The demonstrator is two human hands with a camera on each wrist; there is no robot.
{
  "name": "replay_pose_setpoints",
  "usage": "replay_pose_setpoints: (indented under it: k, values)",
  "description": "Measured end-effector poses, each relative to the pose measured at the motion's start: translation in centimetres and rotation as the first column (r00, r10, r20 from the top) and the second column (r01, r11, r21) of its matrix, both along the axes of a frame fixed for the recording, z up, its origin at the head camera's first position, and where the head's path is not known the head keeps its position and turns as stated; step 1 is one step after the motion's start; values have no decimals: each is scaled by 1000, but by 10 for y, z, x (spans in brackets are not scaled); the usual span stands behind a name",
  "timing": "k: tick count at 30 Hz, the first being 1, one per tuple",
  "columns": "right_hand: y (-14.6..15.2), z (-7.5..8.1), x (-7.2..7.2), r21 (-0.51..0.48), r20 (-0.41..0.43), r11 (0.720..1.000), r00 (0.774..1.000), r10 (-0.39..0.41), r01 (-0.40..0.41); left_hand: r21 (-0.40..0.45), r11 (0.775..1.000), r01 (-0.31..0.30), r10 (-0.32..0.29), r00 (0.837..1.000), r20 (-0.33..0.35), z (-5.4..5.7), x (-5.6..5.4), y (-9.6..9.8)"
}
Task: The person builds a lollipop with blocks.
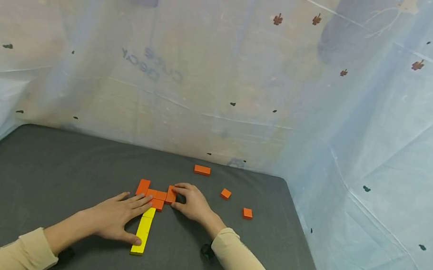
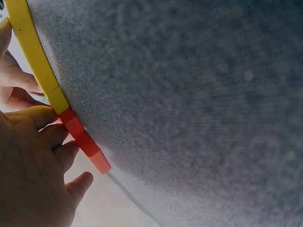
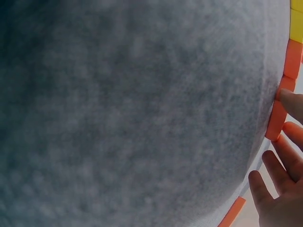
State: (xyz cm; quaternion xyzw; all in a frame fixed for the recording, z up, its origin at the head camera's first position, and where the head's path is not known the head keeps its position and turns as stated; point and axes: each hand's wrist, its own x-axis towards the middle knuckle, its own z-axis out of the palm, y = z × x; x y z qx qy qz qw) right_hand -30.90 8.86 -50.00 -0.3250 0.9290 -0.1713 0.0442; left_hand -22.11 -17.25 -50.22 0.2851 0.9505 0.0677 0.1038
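Note:
Orange and yellow blocks lie flat and joined on the dark grey table. My right hand (image 1: pixel 194 205) pinches the orange block (image 1: pixel 170 195) at the right end of the group, with thumb and fingertips on it. My left hand (image 1: pixel 113 217) lies spread over the left side, its straight fingertips touching the orange blocks (image 1: pixel 158 194). Its thumb rests on the long yellow block (image 1: pixel 142 233), which runs toward me below a short yellow block (image 1: pixel 149 212). Another orange block (image 1: pixel 143 187) stands out at the upper left. The left wrist view shows the left fingers along the red-orange blocks (image 2: pixel 85 143).
Loose orange blocks lie to the right: a longer one (image 1: pixel 202 170) near the back edge, and two small ones, one (image 1: pixel 225 193) beyond my right hand and one (image 1: pixel 247 214) farther right. Translucent sheeting (image 1: pixel 208 80) hangs behind and beside the grey table (image 1: pixel 262 268).

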Motion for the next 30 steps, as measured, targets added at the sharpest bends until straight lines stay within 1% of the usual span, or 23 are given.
replay_pose_setpoints:
  k: [17, 23, 25, 30]
  values:
    - [-1, 0, 0, 1, -1, 1000, 1000, -2, 2, 6, 1000, -3, 3, 1000, 6, 2, 1, 0]
    - [-1, -1, 0, -1, -19, 1000, 1000, 5, -5, 11, 1000, -3, 3, 1000, 8, 3, 1, 0]
    - [0, 0, 0, -5, -23, 1000, 1000, 9, -9, 16, 1000, 1, -1, 1000, 8, 3, 1, 1]
    - [5, 5, -1, -44, -1, 999, 1000, 2, -2, 16, 1000, 3, -4, 1000, 18, 4, 1, 1]
